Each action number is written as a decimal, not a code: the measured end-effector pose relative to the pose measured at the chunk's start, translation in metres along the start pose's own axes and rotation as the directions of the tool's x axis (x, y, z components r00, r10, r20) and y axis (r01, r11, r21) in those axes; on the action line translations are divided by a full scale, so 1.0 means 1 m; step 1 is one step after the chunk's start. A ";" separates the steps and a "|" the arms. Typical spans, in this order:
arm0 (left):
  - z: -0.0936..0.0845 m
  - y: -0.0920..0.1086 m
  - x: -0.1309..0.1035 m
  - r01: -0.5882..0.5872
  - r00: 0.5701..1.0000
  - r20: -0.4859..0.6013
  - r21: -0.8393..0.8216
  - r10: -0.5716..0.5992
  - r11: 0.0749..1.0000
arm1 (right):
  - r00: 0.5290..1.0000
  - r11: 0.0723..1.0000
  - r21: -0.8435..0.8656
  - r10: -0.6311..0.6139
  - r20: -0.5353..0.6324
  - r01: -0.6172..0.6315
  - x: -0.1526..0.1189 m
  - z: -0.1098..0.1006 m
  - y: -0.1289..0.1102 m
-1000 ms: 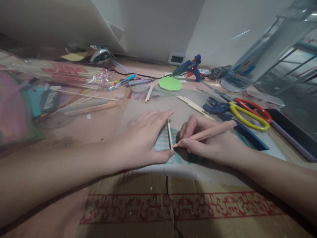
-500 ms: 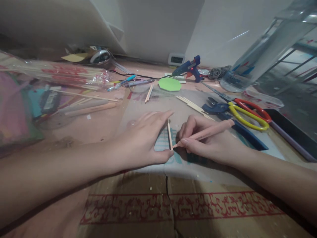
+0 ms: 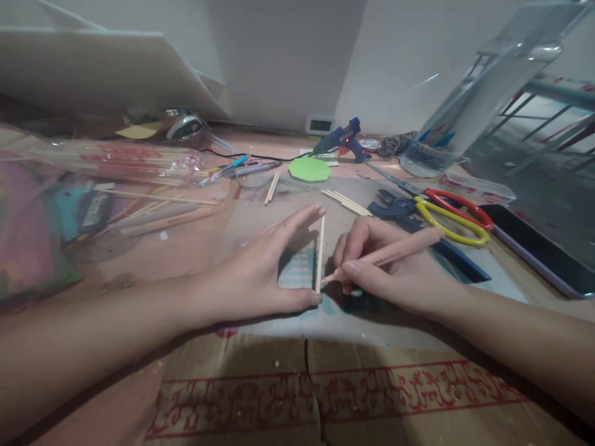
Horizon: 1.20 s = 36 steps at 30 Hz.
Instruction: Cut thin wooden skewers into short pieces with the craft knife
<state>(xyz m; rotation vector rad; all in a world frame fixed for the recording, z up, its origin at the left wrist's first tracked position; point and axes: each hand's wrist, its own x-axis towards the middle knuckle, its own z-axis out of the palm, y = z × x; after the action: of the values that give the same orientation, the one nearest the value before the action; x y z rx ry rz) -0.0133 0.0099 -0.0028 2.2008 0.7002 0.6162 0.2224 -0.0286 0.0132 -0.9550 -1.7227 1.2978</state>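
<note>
My left hand (image 3: pixel 264 266) spans a thin wooden stick (image 3: pixel 320 254) lengthwise, with the thumb at its near end and the index finger at its far end. My right hand (image 3: pixel 376 254) grips a peach-coloured marker pen (image 3: pixel 395 249). Its tip is close beside the stick's lower part; whether it touches I cannot tell. Under both hands lies a pale plastic sheet (image 3: pixel 279 322) with teal print. Several short cut sticks (image 3: pixel 346 202) rest beyond my right hand, and a pair of sticks (image 3: pixel 272 188) lies farther left.
Blue-handled pliers (image 3: pixel 458 257) and red-and-yellow scissors (image 3: pixel 453 220) lie right, beside a phone (image 3: pixel 542 251). A water bottle (image 3: pixel 465 111) stands behind. Farther back are a green paper octagon (image 3: pixel 309 170) and a blue glue gun (image 3: pixel 341 137). Bagged sticks (image 3: pixel 106 161) lie left.
The view has shifted slightly. The stick between my left finger and thumb has swung its far end to the right, and the hand has spread wider. The pen stays near the stick's lower end.
</note>
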 end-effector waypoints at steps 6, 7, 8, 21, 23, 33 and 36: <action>-0.002 0.003 0.001 0.018 1.000 0.007 -0.008 -0.018 1.000 | 0.999 0.997 -0.078 -0.010 0.048 0.013 -0.002 0.002 -0.002; -0.002 0.003 0.001 0.019 1.000 0.010 -0.008 -0.019 1.000 | 0.998 0.997 -0.081 -0.010 0.056 0.015 -0.001 0.002 -0.003; -0.002 0.003 0.001 0.019 1.000 0.012 -0.006 -0.019 1.000 | 0.998 0.996 -0.087 -0.009 0.066 0.014 -0.001 0.002 -0.004; 0.002 0.003 0.001 0.022 0.998 0.054 0.251 -0.037 0.968 | 0.999 0.997 -0.058 0.046 -0.015 -0.047 0.006 0.002 -0.007; 0.002 0.003 0.001 0.036 0.997 0.050 0.272 -0.051 0.962 | 0.998 0.994 -0.090 0.056 -0.006 -0.056 0.004 0.001 -0.006; 0.002 0.006 0.003 0.033 0.998 0.050 0.297 -0.050 0.954 | 0.999 0.973 -0.227 0.039 0.032 -0.031 0.003 0.001 -0.006; 0.002 0.007 0.003 0.030 0.997 0.052 0.302 -0.048 0.953 | 1.000 0.960 -0.281 0.019 0.021 -0.012 0.005 0.003 -0.010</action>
<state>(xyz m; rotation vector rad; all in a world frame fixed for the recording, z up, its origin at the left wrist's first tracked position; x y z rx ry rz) -0.0077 0.0067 0.0022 2.4663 0.8515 0.4449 0.2165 -0.0277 0.0234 -1.1182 -1.9567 1.0948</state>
